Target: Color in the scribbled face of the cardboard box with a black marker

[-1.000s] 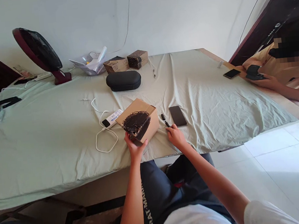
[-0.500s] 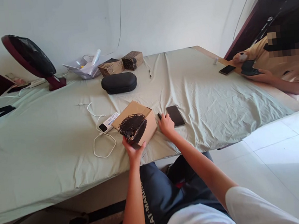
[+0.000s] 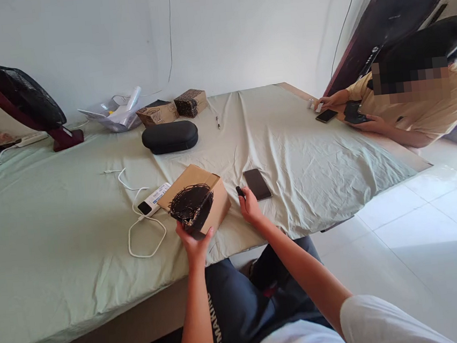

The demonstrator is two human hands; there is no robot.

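My left hand (image 3: pixel 195 243) grips the near corner of a brown cardboard box (image 3: pixel 219 204), with the thumb on its near side. A dense black scribble spreads over that corner, across the top and sides. The box rests on the cloth-covered table, slightly turned. Right of the box, my right hand (image 3: pixel 250 206) is closed around a black marker (image 3: pixel 240 191), whose end sticks out past the fingers. A dark smartphone (image 3: pixel 258 184) lies just beyond that hand. Left of the box is a white device with a dark screen (image 3: pixel 145 207), joined to a white cable (image 3: pixel 129 240).
A black hard case (image 3: pixel 170 137), two patterned boxes (image 3: pixel 190 103), a clear plastic basket (image 3: pixel 120 120) and a pen (image 3: pixel 218 122) lie farther back. A fan (image 3: pixel 23 102) stands at left. A seated person (image 3: pixel 416 105) at right handles small objects near another phone (image 3: pixel 326 115).
The view has swung right, so everything appears farther left. My right hand has turned a little with the marker. The other person's hand has reached to a small white object.
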